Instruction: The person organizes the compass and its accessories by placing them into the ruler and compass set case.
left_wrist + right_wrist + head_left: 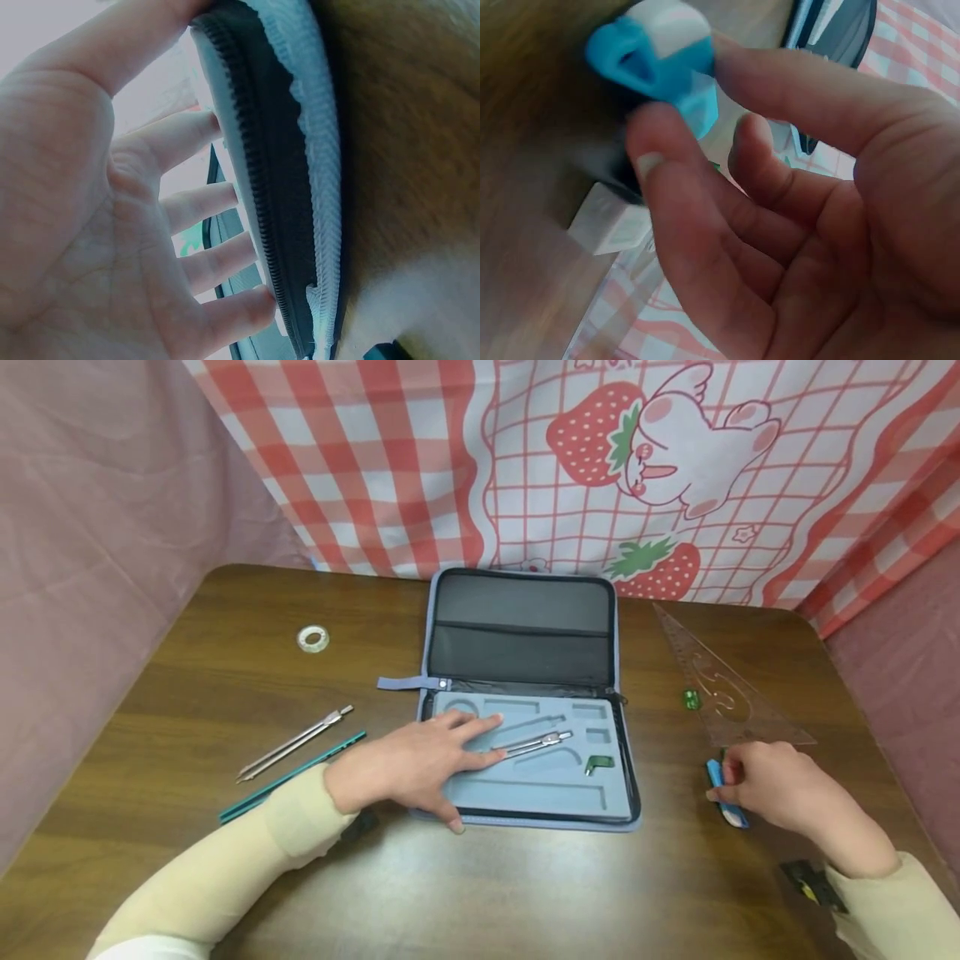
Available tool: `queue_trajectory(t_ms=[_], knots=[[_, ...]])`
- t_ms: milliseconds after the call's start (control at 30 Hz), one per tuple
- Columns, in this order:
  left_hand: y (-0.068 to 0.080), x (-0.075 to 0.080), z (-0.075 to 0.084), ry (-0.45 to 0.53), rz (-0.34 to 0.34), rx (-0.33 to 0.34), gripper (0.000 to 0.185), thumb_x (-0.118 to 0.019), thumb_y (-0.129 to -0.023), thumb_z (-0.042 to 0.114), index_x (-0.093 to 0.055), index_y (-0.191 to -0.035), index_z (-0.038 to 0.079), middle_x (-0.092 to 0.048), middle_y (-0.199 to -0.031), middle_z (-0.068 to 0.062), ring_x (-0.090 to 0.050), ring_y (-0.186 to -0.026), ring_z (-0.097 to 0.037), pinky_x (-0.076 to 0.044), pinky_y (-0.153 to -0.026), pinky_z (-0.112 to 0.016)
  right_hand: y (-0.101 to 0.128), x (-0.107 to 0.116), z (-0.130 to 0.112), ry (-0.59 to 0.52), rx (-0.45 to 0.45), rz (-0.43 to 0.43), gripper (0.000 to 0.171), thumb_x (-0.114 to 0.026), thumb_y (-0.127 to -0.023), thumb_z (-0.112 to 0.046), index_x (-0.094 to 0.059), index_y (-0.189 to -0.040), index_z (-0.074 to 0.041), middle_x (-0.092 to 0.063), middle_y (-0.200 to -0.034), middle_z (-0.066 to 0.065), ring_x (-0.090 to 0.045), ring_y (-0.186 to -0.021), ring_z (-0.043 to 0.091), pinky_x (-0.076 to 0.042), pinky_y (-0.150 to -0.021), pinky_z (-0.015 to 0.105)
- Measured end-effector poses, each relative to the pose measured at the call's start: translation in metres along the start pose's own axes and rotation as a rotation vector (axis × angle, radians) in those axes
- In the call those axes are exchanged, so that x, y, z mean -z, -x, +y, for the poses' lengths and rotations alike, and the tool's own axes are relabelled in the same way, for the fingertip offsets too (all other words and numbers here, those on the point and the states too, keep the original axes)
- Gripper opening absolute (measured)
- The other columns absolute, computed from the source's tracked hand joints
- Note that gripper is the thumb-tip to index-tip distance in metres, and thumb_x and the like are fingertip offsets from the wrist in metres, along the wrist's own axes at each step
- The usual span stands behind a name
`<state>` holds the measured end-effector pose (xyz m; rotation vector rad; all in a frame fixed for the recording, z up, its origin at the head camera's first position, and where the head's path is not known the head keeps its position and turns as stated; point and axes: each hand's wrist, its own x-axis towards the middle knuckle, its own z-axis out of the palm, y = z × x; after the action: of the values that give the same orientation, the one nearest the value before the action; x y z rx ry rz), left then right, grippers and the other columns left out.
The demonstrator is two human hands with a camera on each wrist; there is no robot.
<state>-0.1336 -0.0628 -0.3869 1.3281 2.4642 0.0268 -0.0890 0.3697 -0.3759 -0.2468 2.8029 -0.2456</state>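
Note:
The open zip case [522,689] has a light blue tray [528,793] of shaped slots. My left hand [416,760] rests on the tray's left side, fingers spread, thumb near the front edge. Its fingertips lie by a metal compass [536,743] in the tray. A green angled piece [598,764] sits at the tray's right. To the right of the case, my right hand [780,785] pinches a small blue-and-white object [723,793] between thumb and fingers. In the right wrist view this blue-and-white object [667,56] shows a loop at one end; its kind is unclear.
A clear set square [727,689] and a small green translucent piece [692,699] lie at the right. On the left are a tape roll [313,639], a second metal compass-like tool [296,745] and a teal stick [292,781]. A white block [611,217] shows beyond the right hand.

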Motion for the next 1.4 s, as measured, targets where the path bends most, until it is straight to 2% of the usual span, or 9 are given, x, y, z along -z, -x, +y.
queue_trajectory(t_ms=[167,267,500,633,733,967,1133,1267,1400], knots=[[0.000,-0.001,0.001,0.006,-0.004,-0.001,0.098,-0.077,-0.074,0.065,-0.032,-0.156,0.033,-0.006,-0.167,-0.002,-0.025,-0.142,-0.029,-0.049,-0.093,-0.048,-0.001,0.005,-0.003,-0.030,-0.001,-0.047,0.027,-0.076,-0.082,-0.020,-0.050,-0.077,-0.017,-0.047,-0.063,-0.005,-0.043,-0.055,0.015,-0.031,-0.053,0.032],[0.000,-0.001,0.001,0.008,-0.010,0.003,0.098,-0.077,-0.074,0.065,-0.032,-0.156,0.034,-0.006,-0.167,-0.002,-0.024,-0.142,-0.029,-0.049,-0.092,-0.048,0.000,0.009,-0.006,-0.061,0.028,-0.059,0.024,-0.072,-0.083,-0.012,-0.049,-0.082,-0.016,-0.047,-0.064,-0.006,-0.042,-0.055,0.013,-0.031,-0.053,0.030],[0.001,-0.002,0.000,0.009,-0.010,0.006,0.098,-0.076,-0.074,0.066,-0.032,-0.156,0.033,-0.006,-0.167,-0.001,-0.024,-0.142,-0.028,-0.049,-0.093,-0.047,0.002,0.019,-0.013,-0.204,0.236,0.049,0.027,-0.073,-0.082,0.004,-0.056,-0.097,-0.012,-0.059,-0.078,-0.010,-0.056,-0.069,0.002,-0.045,-0.056,0.025],[0.001,-0.002,0.000,0.016,-0.008,0.010,0.099,-0.077,-0.074,0.066,-0.032,-0.156,0.033,-0.006,-0.167,-0.001,-0.024,-0.142,-0.028,-0.049,-0.093,-0.048,-0.001,0.021,-0.022,-0.312,0.365,0.049,0.034,-0.071,-0.082,0.010,-0.053,-0.106,-0.008,-0.066,-0.085,-0.008,-0.064,-0.077,0.001,-0.051,-0.058,0.025],[0.002,-0.002,0.000,0.019,-0.006,0.013,0.099,-0.077,-0.074,0.065,-0.032,-0.156,0.034,-0.006,-0.167,-0.001,-0.024,-0.143,-0.028,-0.048,-0.093,-0.048,-0.005,0.021,-0.034,-0.342,0.401,0.046,0.032,-0.069,-0.085,0.008,-0.054,-0.108,-0.009,-0.067,-0.086,-0.006,-0.063,-0.076,0.003,-0.050,-0.058,0.026],[0.001,-0.002,-0.001,0.019,0.006,0.004,0.098,-0.077,-0.075,0.066,-0.032,-0.156,0.034,-0.007,-0.167,-0.001,-0.025,-0.143,-0.028,-0.049,-0.093,-0.048,-0.025,0.012,-0.065,-0.305,0.465,0.072,0.024,-0.069,-0.091,-0.001,-0.063,-0.104,-0.020,-0.066,-0.086,-0.009,-0.059,-0.075,0.004,-0.050,-0.062,0.026],[0.000,-0.002,-0.001,0.007,0.007,0.009,0.096,-0.075,-0.075,0.068,-0.032,-0.155,0.034,-0.007,-0.167,-0.001,-0.026,-0.142,-0.027,-0.048,-0.093,-0.048,-0.042,0.005,-0.089,-0.307,0.561,0.060,0.021,-0.068,-0.094,-0.004,-0.068,-0.108,-0.020,-0.068,-0.097,-0.011,-0.059,-0.081,0.005,-0.051,-0.068,0.027],[0.000,-0.001,0.000,0.003,0.005,0.014,0.096,-0.075,-0.075,0.067,-0.033,-0.155,0.035,-0.008,-0.167,-0.001,-0.025,-0.142,-0.028,-0.047,-0.095,-0.048,-0.055,0.001,-0.108,-0.263,0.625,0.039,0.020,-0.066,-0.096,-0.007,-0.070,-0.111,-0.019,-0.068,-0.108,-0.010,-0.062,-0.090,0.005,-0.053,-0.076,0.031],[-0.001,0.001,0.001,0.000,0.007,0.011,0.096,-0.075,-0.075,0.067,-0.033,-0.155,0.035,-0.008,-0.167,-0.001,-0.025,-0.142,-0.028,-0.047,-0.097,-0.047,-0.063,-0.002,-0.122,-0.202,0.658,0.024,0.020,-0.064,-0.097,-0.008,-0.072,-0.112,-0.019,-0.068,-0.111,-0.009,-0.063,-0.099,0.006,-0.053,-0.083,0.036]])
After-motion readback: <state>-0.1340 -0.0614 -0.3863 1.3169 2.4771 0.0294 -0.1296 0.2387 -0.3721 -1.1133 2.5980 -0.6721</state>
